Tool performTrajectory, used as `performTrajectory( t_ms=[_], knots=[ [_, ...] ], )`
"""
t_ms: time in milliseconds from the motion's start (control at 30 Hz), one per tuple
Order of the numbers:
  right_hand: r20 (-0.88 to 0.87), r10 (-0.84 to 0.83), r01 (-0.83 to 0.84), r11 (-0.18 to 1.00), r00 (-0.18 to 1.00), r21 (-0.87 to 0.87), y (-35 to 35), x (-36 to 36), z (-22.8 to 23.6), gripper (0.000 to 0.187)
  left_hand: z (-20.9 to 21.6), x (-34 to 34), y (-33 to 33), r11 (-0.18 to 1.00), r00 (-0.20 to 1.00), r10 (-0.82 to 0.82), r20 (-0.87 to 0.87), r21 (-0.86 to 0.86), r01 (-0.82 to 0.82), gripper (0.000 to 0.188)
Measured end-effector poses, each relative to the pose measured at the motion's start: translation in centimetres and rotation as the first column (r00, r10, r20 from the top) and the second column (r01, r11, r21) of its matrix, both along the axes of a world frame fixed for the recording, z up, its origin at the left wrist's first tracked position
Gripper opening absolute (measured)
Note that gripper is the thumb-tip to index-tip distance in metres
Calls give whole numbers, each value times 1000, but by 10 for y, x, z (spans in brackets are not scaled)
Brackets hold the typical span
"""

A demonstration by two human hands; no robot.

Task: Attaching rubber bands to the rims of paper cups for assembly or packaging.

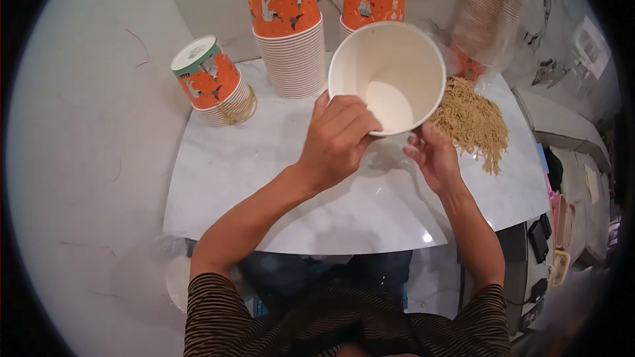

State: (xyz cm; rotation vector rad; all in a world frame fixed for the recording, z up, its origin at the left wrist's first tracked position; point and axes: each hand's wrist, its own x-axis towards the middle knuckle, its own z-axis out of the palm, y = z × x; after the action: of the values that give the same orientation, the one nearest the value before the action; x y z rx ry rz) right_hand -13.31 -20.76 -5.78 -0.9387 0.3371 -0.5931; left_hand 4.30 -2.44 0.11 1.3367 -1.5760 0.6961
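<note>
A large white paper bucket [410, 73] is tilted so that its round mouth and bare inside face me. My left hand [340, 135] is closed on the bucket's lower left rim, fingers over the edge and inside, thumb outside. At the lower right rim is my right hand [436, 155], its fingers loosely bent and apart, the uppermost at or just behind the rim. I cannot tell whether that hand bears any weight. To its right lies a heap of thin tan strands [473, 119], which look like rubber bands.
A tall stack of orange-and-green paper buckets [288, 33] stands upside down at the back, with another stack [374, 3] beside it. A shorter stack [208, 79] on the left carries tan bands [241, 106]. Plastic-wrapped buckets [493, 6] stand back right. The white table [344, 225] meets walls behind.
</note>
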Motion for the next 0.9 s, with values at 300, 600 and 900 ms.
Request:
performTrajectory(
  t_ms=[300,600,900],
  knots=[
    [-242,-217,50,832,946,-552,18,-39,-3,34,10,27,93,808,993,-114,-7,582,96,29],
    [-272,-131,-88,741,953,-665,58,-35,-2,24,15,24,101,769,995,20,98,634,-78,23],
    [-90,-26,-74,371,996,-926,81,-21,-2,26,11,-7,84,773,1000,-3,26,634,-14,20]
  ],
)
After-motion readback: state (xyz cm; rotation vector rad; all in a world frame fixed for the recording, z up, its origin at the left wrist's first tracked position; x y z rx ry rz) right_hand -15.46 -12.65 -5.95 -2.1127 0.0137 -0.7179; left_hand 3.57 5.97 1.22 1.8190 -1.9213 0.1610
